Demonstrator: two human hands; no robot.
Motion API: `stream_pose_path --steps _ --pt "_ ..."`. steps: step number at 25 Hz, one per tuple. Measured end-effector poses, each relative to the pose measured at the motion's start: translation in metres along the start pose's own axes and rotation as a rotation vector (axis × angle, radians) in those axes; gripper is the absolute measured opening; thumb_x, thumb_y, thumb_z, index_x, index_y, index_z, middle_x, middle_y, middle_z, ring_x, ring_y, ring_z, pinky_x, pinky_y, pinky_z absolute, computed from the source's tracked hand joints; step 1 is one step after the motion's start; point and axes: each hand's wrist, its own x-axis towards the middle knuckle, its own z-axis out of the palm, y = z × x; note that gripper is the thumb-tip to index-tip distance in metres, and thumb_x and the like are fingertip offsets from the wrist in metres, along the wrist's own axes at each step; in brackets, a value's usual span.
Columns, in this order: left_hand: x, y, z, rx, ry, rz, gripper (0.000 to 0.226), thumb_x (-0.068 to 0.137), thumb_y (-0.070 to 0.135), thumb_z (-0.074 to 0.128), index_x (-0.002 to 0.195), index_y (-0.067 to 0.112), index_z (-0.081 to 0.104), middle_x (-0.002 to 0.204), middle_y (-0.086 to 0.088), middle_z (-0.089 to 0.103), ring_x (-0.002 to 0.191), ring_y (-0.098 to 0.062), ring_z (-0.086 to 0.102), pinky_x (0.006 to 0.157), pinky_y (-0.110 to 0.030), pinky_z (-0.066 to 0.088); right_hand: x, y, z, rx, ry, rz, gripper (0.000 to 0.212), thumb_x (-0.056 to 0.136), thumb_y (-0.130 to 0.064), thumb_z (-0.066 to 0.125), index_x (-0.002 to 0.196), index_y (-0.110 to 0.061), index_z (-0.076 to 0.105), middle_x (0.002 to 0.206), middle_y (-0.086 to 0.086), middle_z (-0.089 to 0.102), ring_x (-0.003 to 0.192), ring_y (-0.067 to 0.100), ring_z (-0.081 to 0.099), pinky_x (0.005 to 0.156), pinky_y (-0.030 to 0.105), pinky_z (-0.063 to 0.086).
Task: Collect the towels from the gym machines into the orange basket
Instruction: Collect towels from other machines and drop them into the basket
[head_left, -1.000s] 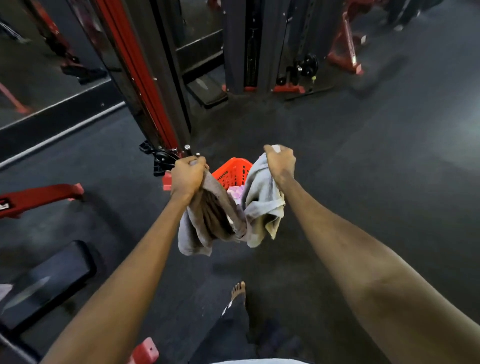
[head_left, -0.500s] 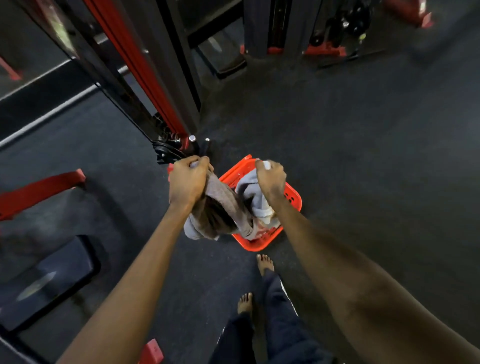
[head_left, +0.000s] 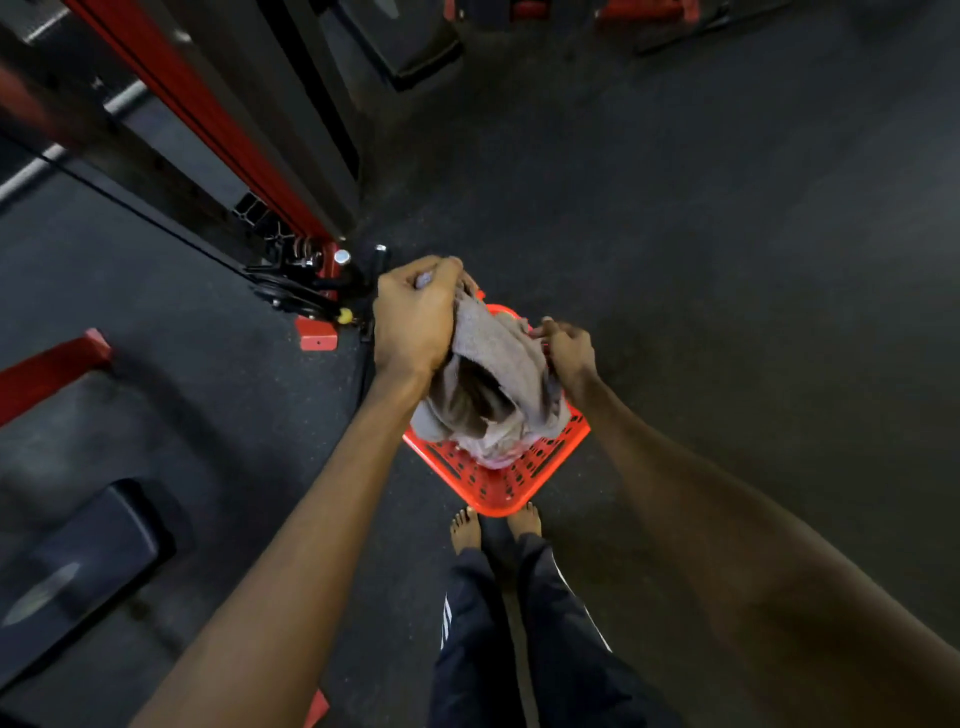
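Note:
A grey towel hangs bunched over the orange basket, which stands on the dark floor just ahead of my bare feet. Its lower folds rest inside the basket on a pale pinkish cloth. My left hand is shut on the towel's upper end, above the basket's far left rim. My right hand pinches the towel's right edge over the basket's right side. Much of the basket's inside is hidden by the towel.
A red and black machine frame with a cable and pulley base stands close to the left of the basket. A black bench pad lies at the lower left. Open dark floor spreads to the right.
Both hands have lowered the grey towel down into the basket. The view has tilted down, so the basket now sits right in front of my feet.

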Motion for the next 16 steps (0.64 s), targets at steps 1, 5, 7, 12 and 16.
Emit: stream_pose_path --steps 1,5,7,12,16 --pt "0.007 0.002 0.002 -0.033 0.010 -0.007 0.027 0.076 0.025 0.056 0.054 0.014 0.069 0.065 -0.014 0.071 0.071 -0.038 0.069 0.074 -0.050 0.056 0.007 -0.004 -0.007 0.003 0.026 0.021 0.035 0.086 -0.047 0.056 0.070 -0.022 0.075 0.083 0.005 0.075 0.090 0.026 0.069 0.092 0.044 0.055" --pt "0.020 -0.042 0.008 0.103 0.102 -0.183 0.028 0.073 0.037 0.054 0.063 0.019 0.073 0.067 -0.003 0.072 0.074 -0.025 0.070 0.078 -0.040 0.057 -0.003 -0.025 -0.015 -0.034 0.041 0.016 0.035 0.098 -0.040 0.055 0.099 -0.015 0.079 0.098 0.009 0.074 0.100 0.025 0.065 0.087 0.029 0.047" --pt "0.028 -0.092 0.016 0.211 0.071 -0.279 0.033 0.085 0.042 0.055 0.076 0.014 0.072 0.075 -0.004 0.073 0.081 -0.024 0.068 0.081 -0.034 0.053 0.006 -0.013 0.001 -0.072 0.014 0.014 0.036 0.100 -0.037 0.054 0.111 -0.012 0.077 0.115 0.014 0.072 0.112 0.027 0.063 0.093 0.028 0.045" --pt "0.079 -0.220 0.043 0.251 -0.156 -0.396 0.020 0.102 0.030 0.051 0.090 0.019 0.062 0.085 -0.001 0.064 0.083 -0.018 0.059 0.082 -0.035 0.050 0.046 0.056 0.060 -0.055 -0.048 0.039 0.022 0.095 -0.019 0.058 0.101 -0.010 0.078 0.096 0.005 0.072 0.079 0.007 0.061 0.073 0.013 0.048" --pt "0.107 -0.296 0.047 0.361 -0.210 -0.394 0.021 0.098 0.019 0.055 0.113 0.011 0.068 0.101 -0.009 0.069 0.084 -0.018 0.059 0.079 -0.031 0.049 0.083 0.107 0.100 -0.082 -0.048 0.040 0.037 0.085 -0.037 0.054 0.100 -0.016 0.080 0.094 0.001 0.073 0.094 0.020 0.067 0.091 0.039 0.056"
